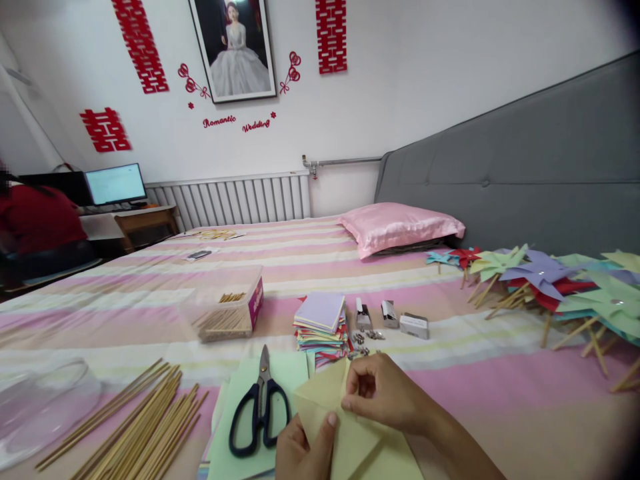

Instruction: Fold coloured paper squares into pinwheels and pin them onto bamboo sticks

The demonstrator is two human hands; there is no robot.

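Observation:
A pale yellow sheet of paper (357, 443) with creases and folded-in corners is held between my two hands at the bottom centre. My left hand (306, 448) grips its left side, thumb pressed on top. At the paper's upper edge, my right hand (383, 390) has curled fingers pinching a corner near the middle. Just left of them, scissors (259, 407) with dark handles lie on light green paper sheets (235, 460). Beyond the hands stands a stack of coloured square papers (320, 313), with small metal pins (367, 338) beside it.
Bamboo sticks (145, 433) and a clear plastic lid (45, 407) lie at left; a plastic box of sticks (225, 317) sits behind. Small boxes (414, 325) stand past the pins. Paper pinwheels (540, 273) crowd the right. Farther off are a pink pillow (400, 223) and a seated person (43, 220).

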